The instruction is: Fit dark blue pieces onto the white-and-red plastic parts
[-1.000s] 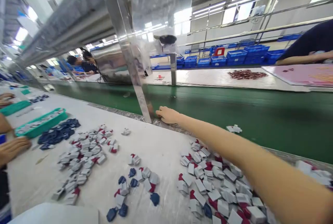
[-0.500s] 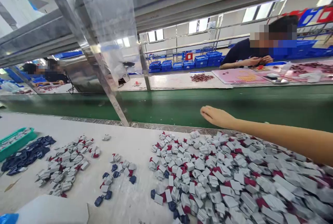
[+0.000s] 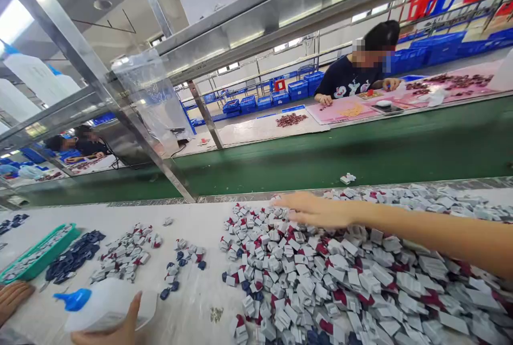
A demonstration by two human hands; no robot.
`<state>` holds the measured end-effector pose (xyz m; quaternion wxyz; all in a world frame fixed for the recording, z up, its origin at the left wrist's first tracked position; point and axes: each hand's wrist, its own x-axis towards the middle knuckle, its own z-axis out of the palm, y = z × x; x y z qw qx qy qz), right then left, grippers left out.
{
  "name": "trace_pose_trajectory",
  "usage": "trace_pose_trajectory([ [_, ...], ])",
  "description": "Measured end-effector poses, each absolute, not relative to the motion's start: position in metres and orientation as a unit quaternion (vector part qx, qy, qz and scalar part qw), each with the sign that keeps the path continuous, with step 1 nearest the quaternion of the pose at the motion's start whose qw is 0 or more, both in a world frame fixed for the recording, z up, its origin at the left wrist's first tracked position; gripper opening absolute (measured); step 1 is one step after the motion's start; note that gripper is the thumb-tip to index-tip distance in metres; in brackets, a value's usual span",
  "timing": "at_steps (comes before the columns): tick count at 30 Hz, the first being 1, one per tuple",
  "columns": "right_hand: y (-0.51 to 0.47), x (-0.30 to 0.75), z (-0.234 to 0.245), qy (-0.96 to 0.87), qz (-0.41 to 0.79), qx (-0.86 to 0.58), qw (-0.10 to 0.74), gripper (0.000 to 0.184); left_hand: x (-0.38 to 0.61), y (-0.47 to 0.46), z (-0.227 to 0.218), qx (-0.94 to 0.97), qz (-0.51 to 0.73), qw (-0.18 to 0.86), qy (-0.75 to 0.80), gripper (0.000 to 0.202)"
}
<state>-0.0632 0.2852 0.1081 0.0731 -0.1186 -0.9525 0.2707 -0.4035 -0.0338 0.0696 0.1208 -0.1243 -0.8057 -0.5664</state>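
My right hand [image 3: 316, 209] reaches out from the right, fingers stretched flat, resting on the far edge of a big heap of small white, red and blue parts [image 3: 340, 275] that covers the white table [image 3: 200, 302]. At the bottom left, my left hand [image 3: 126, 323] grips a white squeeze bottle with a blue cap [image 3: 106, 306], lying on its side. A smaller heap of the same parts [image 3: 124, 254] and a few loose ones [image 3: 182, 259] lie between the two hands.
A green tray [image 3: 36, 254] and a patch of dark blue parts [image 3: 72, 257] sit at the left, beside a co-worker's hand [image 3: 12, 299]. Past the table runs a green conveyor belt [image 3: 360, 158] carrying one stray part [image 3: 348, 178]. A slanted metal post [image 3: 160, 163] stands ahead; a person [image 3: 352, 75] works opposite.
My right hand drew back from the belt's edge by the post and came down onto the big heap. My left hand with the bottle came into view as the view swung.
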Motion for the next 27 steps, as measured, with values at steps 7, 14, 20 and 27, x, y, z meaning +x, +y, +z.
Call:
trace_pose_trajectory([
  [7, 0.299, 0.065, 0.117, -0.841, 0.297, -0.385, 0.238, 0.064, -0.389, -0.028, 0.063, -0.130, -0.585, 0.117, -0.792, 0.097],
  [14, 0.185, 0.198, 0.129, -0.690, 0.300, -0.510, 0.417, 0.068, -0.258, 0.005, 0.106, -0.516, -0.334, 0.136, -0.777, 0.070],
  [20, 0.102, 0.253, 0.130, -0.609, 0.324, -0.503, 0.520, 0.051, -0.136, 0.054, 0.126, -0.868, -0.151, 0.186, -0.434, 0.069],
  [27, 0.049, 0.311, 0.117, -0.576, 0.325, -0.483, 0.574, 0.038, -0.050, 0.065, 0.124, -0.902, 0.055, 0.213, -0.372, 0.060],
])
